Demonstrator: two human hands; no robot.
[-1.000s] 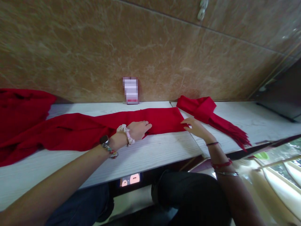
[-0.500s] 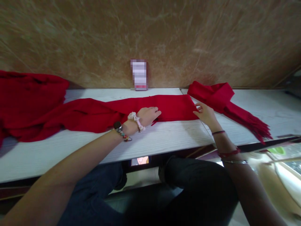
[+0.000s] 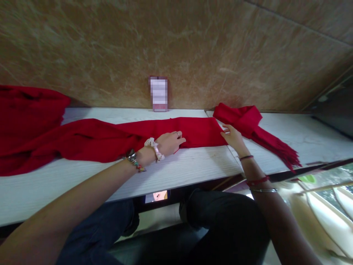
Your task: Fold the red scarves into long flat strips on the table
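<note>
A long red scarf (image 3: 110, 138) lies stretched along the white table (image 3: 179, 173), folded lengthwise. My left hand (image 3: 169, 142) rests on its near edge around the middle, fingers curled onto the cloth. My right hand (image 3: 233, 136) touches the scarf's right end, fingers bent against the fabric at the fold. The scarf's left part bunches into a heap (image 3: 24, 110) at the far left.
A second red scarf (image 3: 248, 125) with a fringe lies folded at the right of the table. A small upright card (image 3: 159, 94) leans against the brown marble wall. A phone (image 3: 156, 196) shows under the table's front edge, above my knees.
My right hand moved a little further up along the scarf's right end. My left hand stays pressed on the near edge. The view shifted slightly.
</note>
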